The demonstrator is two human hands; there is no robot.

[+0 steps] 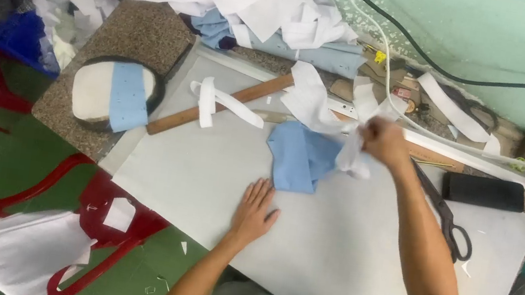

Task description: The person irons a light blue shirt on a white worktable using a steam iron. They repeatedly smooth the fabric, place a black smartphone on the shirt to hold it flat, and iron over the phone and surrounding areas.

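While the left hand (253, 211) lies flat, the right hand (381, 140) grips crumpled white fabric (351, 156) beside blue cloth (298, 159).

2 hands (253, 211), 1 blue cloth pc (298, 159), 1 scissors (447, 218), 1 wooden stick (220, 104), 1 black case (483, 191).

You're in a tailoring workshop: fabric scraps (321, 22) heaped on the desk (344, 248), black scissors (447, 218), wooden ruler (220, 104).

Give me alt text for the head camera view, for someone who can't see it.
A person's right hand lifts white fabric strips above a light blue cloth on a white-covered table, while the left hand lies flat beside the cloth. Black scissors lie to the right.
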